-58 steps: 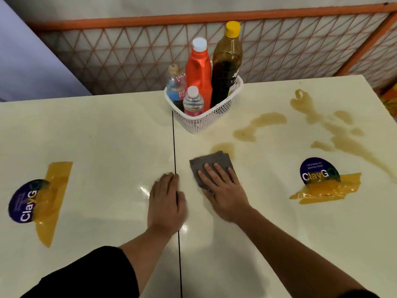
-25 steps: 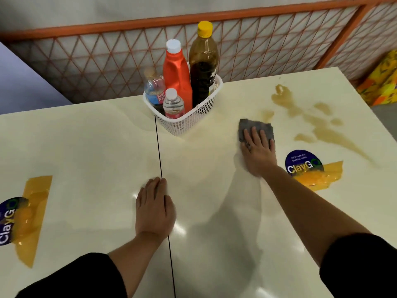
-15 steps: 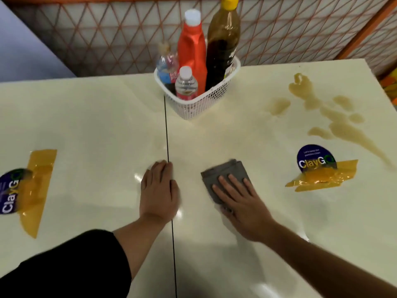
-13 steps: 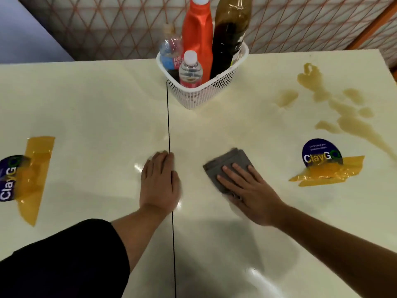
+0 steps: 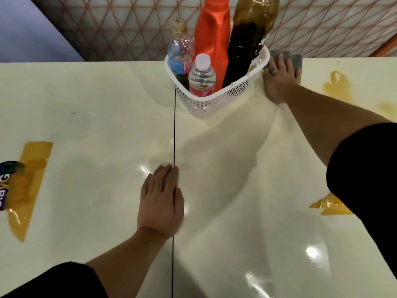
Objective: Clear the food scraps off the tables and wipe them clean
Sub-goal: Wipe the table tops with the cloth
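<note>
Cloth (image 5: 287, 58) at far edge of rt table (image 5: 232, 190), just beside basket (image 5: 223, 100); our right hand (image 5: 279, 80) presses it, fingers flat. Our left hand (image 5: 161, 201) rests flat, fingers straight. Step: wiping. Next, we judge: sweep rt into spill (image 5: 337, 87).

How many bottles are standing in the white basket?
4: blue-labelled bottle at back left, small clear bottle in front, orange bottle centre, dark brown bottle right. More may hide behind.
</note>
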Demonstrator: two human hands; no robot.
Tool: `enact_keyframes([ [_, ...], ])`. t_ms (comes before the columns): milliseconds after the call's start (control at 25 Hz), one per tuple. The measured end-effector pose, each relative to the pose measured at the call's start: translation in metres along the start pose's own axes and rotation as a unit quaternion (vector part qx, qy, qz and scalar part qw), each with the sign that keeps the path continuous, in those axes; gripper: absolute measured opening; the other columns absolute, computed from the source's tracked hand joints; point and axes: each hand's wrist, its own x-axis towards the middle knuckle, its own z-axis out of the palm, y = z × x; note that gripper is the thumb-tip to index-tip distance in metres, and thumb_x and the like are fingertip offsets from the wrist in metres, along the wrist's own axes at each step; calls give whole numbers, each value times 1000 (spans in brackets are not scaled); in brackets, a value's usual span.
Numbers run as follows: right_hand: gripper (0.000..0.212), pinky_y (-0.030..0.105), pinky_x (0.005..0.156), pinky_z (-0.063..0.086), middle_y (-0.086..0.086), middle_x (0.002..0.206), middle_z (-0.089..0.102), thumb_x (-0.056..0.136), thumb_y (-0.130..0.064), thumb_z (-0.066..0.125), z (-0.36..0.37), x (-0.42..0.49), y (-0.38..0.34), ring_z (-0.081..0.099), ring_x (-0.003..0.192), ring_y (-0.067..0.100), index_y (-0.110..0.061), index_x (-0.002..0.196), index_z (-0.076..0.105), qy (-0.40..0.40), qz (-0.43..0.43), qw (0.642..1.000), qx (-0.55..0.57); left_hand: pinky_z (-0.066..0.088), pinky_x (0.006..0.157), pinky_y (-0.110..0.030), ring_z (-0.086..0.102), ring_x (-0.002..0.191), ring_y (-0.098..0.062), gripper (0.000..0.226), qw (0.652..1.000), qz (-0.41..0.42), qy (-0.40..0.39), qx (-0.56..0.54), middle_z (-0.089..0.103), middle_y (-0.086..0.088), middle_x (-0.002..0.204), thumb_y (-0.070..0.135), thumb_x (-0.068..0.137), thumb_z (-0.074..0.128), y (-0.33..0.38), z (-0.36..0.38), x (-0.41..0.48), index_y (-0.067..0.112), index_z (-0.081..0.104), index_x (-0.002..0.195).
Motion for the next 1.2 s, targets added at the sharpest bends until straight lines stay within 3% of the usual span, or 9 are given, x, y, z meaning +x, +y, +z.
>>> enact_keyframes([
  [240, 59, 48, 125, 0, -3, 171, -2, 104, -50, 11, 22, -85, 13, -3, 157, 22, -38, 161, 3, 9, -68, 998, 3, 24, 119, -46, 32, 143, -26, 51, 1000, -8, -2, -2, 45, -8, 146, 24, 94, 37, 4, -4, 2, 11, 48, 142],
  [400, 62, 48, 125, 2, -4, 170, 4, 101, -49, 14, 68, -240, 3, 0, 157, 22, -36, 161, 8, 3, -87, 996, 30, 27, 117, -49, 32, 141, -26, 51, 1000, -5, -10, 14, 44, -9, 146, 20, 92, 42, 3, -7, -1, 9, 48, 142],
  [520, 58, 52, 125, 10, -2, 169, 15, 105, -45, 24, 105, -350, -29, 9, 157, 25, -32, 161, 17, 2, -145, 989, 25, 29, 115, -51, 35, 139, -29, 51, 1000, -8, -15, 20, 44, -11, 146, 22, 92, 41, 1, -5, 0, 9, 49, 141],
  [600, 58, 53, 124, 9, -4, 169, 10, 106, -46, 24, 122, -406, -50, 4, 157, 23, -33, 162, 14, -18, -188, 982, 17, 29, 115, -49, 36, 138, -31, 51, 999, -12, -26, 33, 43, -11, 147, 24, 92, 39, 1, -6, -1, 10, 49, 141],
  [720, 57, 50, 122, 9, -7, 169, 11, 106, -46, 26, 135, -450, -61, 7, 157, 20, -33, 161, 17, -23, -232, 972, 8, 32, 113, -49, 41, 134, -33, 51, 999, -16, -19, 44, 45, -12, 145, 24, 91, 38, 0, -6, 0, 10, 51, 138],
  [840, 56, 46, 122, 10, -10, 168, 18, 106, -45, 30, 134, -474, -19, 13, 156, 17, -37, 160, 19, -27, -244, 969, 7, 33, 112, -50, 43, 133, -35, 52, 999, -27, -7, 33, 47, -14, 144, 24, 89, 37, 5, -5, -1, 9, 54, 136],
  [920, 56, 46, 123, 12, -11, 168, 18, 106, -46, 31, 127, -492, 34, 15, 155, 16, -38, 160, 19, -19, -216, 976, 7, 34, 112, -51, 44, 131, -37, 53, 999, -24, 4, 39, 48, -16, 143, 24, 88, 38, 7, -5, -3, 8, 55, 135],
  [1040, 56, 47, 122, 15, -7, 168, 17, 107, -48, 17, 114, -511, 143, 15, 156, 19, -36, 161, 14, -5, -115, 993, 7, 38, 109, -51, 47, 127, -39, 51, 998, -3, 21, 60, 50, -19, 139, 23, 88, 38, 5, -5, -3, 6, 55, 133],
  [1200, 64, 40, 125, -4, -9, 169, -5, 96, -67, -7, 88, -520, 268, -14, 154, 10, -47, 156, -10, -19, 119, 991, 63, 44, 96, -50, 52, 112, -40, 41, 996, 27, 4, 88, 54, -16, 125, 21, 86, 35, 18, -14, -5, 11, 51, 123],
])
